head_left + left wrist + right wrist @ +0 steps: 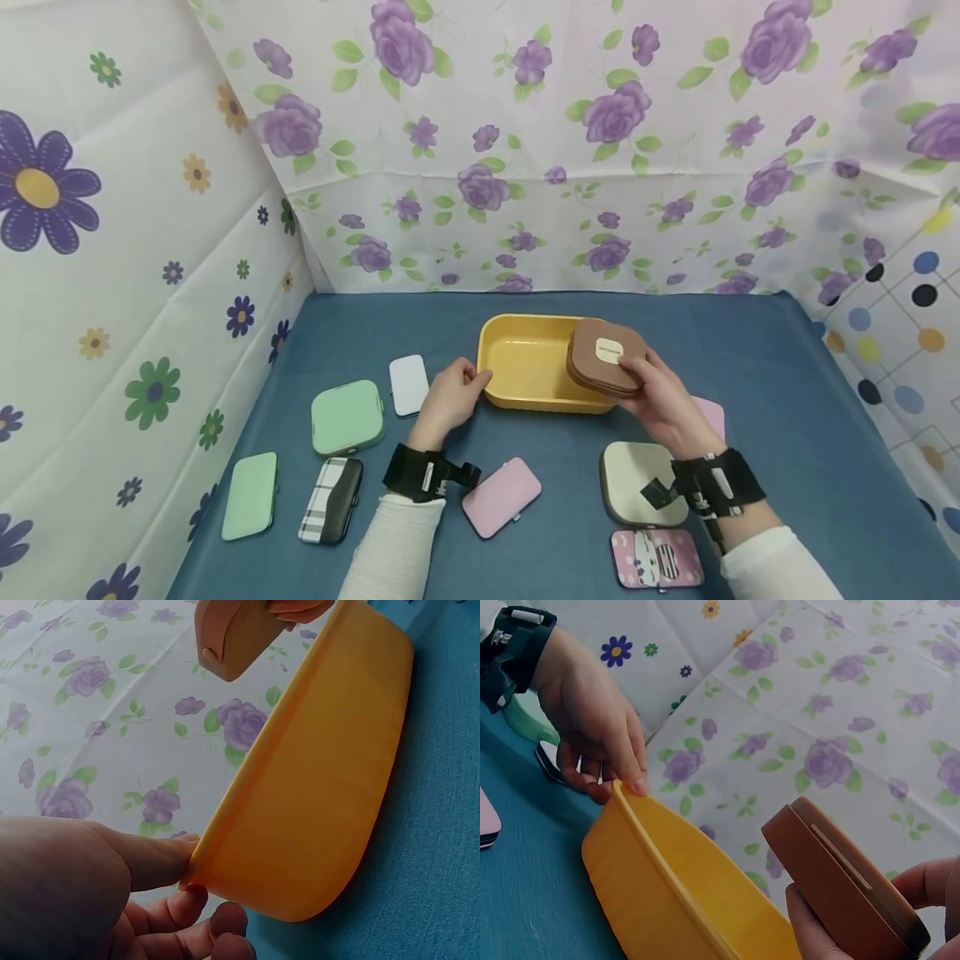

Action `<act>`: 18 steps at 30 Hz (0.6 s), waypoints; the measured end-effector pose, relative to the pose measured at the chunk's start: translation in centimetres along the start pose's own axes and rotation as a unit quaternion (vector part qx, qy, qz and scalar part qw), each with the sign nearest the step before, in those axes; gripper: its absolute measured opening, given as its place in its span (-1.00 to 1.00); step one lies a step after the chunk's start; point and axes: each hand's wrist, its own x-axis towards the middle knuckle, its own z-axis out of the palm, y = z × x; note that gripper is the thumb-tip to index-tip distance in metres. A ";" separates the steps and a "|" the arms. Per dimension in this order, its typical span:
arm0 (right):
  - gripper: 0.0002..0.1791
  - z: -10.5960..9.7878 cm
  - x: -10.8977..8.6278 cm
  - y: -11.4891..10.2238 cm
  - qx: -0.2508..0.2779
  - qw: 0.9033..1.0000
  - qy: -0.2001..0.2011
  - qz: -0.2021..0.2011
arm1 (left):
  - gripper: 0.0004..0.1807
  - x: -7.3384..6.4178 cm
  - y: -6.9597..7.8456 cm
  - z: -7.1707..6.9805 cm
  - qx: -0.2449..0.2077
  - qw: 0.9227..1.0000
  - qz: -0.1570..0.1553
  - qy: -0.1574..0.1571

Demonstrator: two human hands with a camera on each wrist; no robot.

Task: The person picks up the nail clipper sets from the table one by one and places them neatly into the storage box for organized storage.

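Brown case (600,362), pale label on its lid, held tilted over the right end of a yellow tray (521,367); left wrist view shows it raised clear of the rim.

Right hand (667,408): grips the case at its right side, thumb on the lid, fingers beneath.

Left hand (447,400): pinches the tray's left rim between thumb and forefinger, other fingers loosely bent outside the wall. Well apart from the brown case; most of the tray's opening lies between.

Near the left hand, just to its left: 1 white case (408,385). Beyond it, a rounded green case (348,417), a plaid-and-black case (331,501) and, farthest left, a slim green case (251,496).

Between the forearms: 1 pink case (502,497), set at a slant.

By the right wrist: a cream case (643,485), partly covered by the strap; a patterned pink case (657,558) just below it; 1 pink item (711,415) mostly hidden behind the hand.

Ground: blue cloth (555,558). Behind: purple-flowered sheet (480,125).
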 end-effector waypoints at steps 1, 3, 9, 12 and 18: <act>-0.17 0.1 0.1 0.0 0.001 1.000 0.000 0.001 | -0.67 0.0 0.0 0.0 0.000 1.000 -0.001 -0.001; -0.18 0.5 0.2 -0.1 0.002 1.000 0.002 0.002 | -0.67 0.0 0.0 -0.1 -0.001 1.000 -0.002 -0.002; -0.18 1.1 0.8 -0.1 -0.009 1.000 0.002 0.006 | -0.67 -0.1 0.1 -0.1 -0.003 1.000 0.000 -0.003; -0.17 1.4 1.1 0.1 -0.016 1.000 -0.003 0.004 | -0.68 0.0 0.0 0.0 -0.006 1.000 -0.003 -0.005; -0.13 2.0 1.7 0.6 -0.029 1.000 -0.006 0.005 | -0.68 0.1 -0.2 -0.1 -0.007 1.000 0.001 -0.007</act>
